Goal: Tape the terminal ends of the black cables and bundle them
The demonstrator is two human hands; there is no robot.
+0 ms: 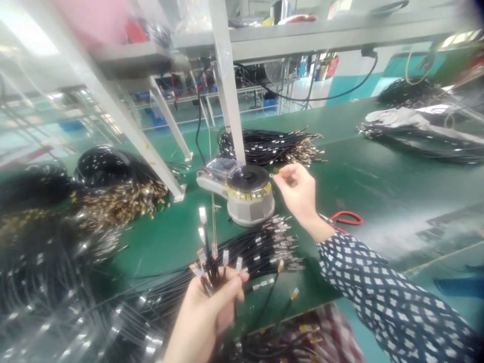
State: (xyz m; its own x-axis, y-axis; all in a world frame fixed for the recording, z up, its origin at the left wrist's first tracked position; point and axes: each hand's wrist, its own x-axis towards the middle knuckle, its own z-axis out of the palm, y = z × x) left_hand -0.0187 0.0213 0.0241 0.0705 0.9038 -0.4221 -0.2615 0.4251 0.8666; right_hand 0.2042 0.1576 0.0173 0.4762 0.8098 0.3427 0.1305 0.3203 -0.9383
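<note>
Fingers of the right hand are pinching together at the edge of the tape dispenser; can't tell what's between them. Left hand is clamping several black cables, pale ends up, in front of the dispenser. Work is looking partway: two cable ends nearby are showing yellow, probably taped; a cable bundle is showing silvery ends, likely left to do.
</note>
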